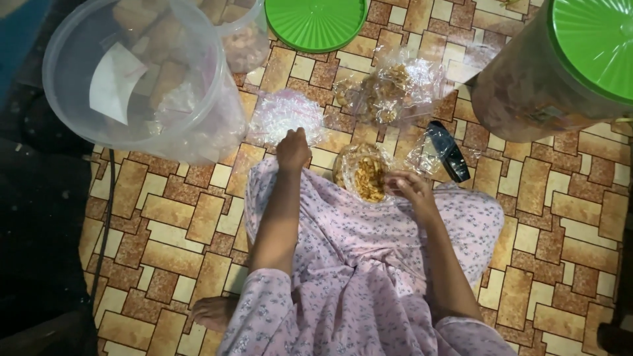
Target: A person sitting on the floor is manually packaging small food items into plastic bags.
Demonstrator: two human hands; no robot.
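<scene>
Head view: right hand (410,188) pinching rim of small clear bag of fried snack (364,177) on lap — prob. to keep mouth open; left hand (293,150) closed loosely, touching empty plastic bags (285,116) on floor.

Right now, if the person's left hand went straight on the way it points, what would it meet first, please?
The left hand points up the picture, away from the body. First in that line is probably the stack of clear plastic bags lying on the patterned floor just beyond it. Depth is uncertain from one view.
</scene>
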